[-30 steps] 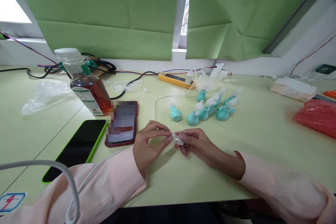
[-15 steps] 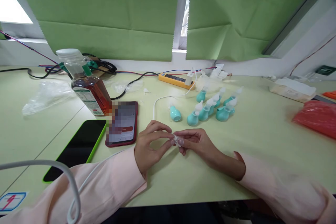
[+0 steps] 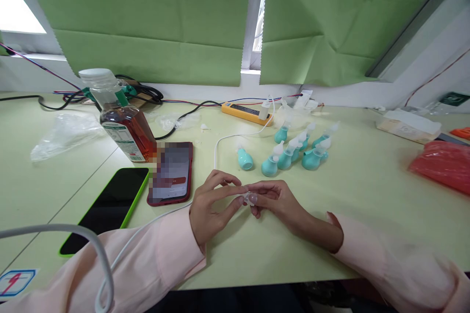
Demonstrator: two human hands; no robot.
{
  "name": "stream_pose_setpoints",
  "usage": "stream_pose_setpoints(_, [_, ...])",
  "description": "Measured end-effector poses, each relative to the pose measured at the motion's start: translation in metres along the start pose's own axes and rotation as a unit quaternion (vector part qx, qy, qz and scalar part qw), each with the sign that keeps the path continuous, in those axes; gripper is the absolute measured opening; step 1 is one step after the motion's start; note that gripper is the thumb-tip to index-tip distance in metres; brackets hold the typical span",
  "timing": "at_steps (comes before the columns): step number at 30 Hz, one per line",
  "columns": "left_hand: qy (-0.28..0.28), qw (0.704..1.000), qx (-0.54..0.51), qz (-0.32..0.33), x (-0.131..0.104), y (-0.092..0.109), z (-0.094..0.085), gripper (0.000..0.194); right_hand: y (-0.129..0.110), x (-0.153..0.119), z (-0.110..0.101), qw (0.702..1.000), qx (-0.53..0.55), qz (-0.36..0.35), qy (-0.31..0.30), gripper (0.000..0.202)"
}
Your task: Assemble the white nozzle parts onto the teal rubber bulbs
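A small clear plastic nozzle piece is held between my two hands above the table near its front. My left hand pinches its left side between thumb and index finger, the other fingers curled loosely. From the right, my right hand grips it between thumb and fingers, which partly hide it. Just beyond, a teal squeeze bulb lies tilted. To its right stand several teal bulbs with translucent nozzles, the nearest bulb upright.
On the left are a green-cased phone, a red-cased phone and a bottle of amber liquid. A white cable runs from the yellow power strip toward my left hand. A red plastic bag lies at right.
My left index finger and thumb have shifted slightly on the clear nozzle piece, the index finger now reaching closer to my right fingertips. My right hand and the bulbs have stayed in place.
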State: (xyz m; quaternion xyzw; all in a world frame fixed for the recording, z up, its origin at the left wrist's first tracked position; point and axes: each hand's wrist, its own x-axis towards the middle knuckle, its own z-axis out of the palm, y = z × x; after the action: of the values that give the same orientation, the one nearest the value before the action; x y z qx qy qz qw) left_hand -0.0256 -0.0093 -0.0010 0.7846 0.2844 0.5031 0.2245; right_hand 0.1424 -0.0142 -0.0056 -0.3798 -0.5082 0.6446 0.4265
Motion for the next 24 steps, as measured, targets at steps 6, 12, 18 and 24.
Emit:
stream_pose_setpoints(6, [0.013, 0.995, 0.07, 0.074, 0.001, -0.003, -0.001, 0.016, 0.0, 0.001, 0.001, 1.0, 0.007, 0.011, 0.011, 0.023])
stream_pose_setpoints(12, [-0.006, 0.971, 0.186, 0.153, 0.0, -0.006, -0.004, 0.022, 0.0, 0.0, 0.001, 1.0, 0.021, 0.017, 0.005, 0.022])
stream_pose_setpoints(18, [-0.03, 0.967, 0.19, 0.168, 0.0, -0.008, -0.005, 0.022, 0.0, 0.0, 0.001, 1.0, 0.004, 0.023, -0.003, 0.021])
stream_pose_setpoints(24, [-0.076, 0.969, 0.156, 0.177, -0.001, -0.013, -0.002, 0.024, 0.002, 0.0, -0.002, 1.0, -0.002, 0.029, -0.004, 0.025])
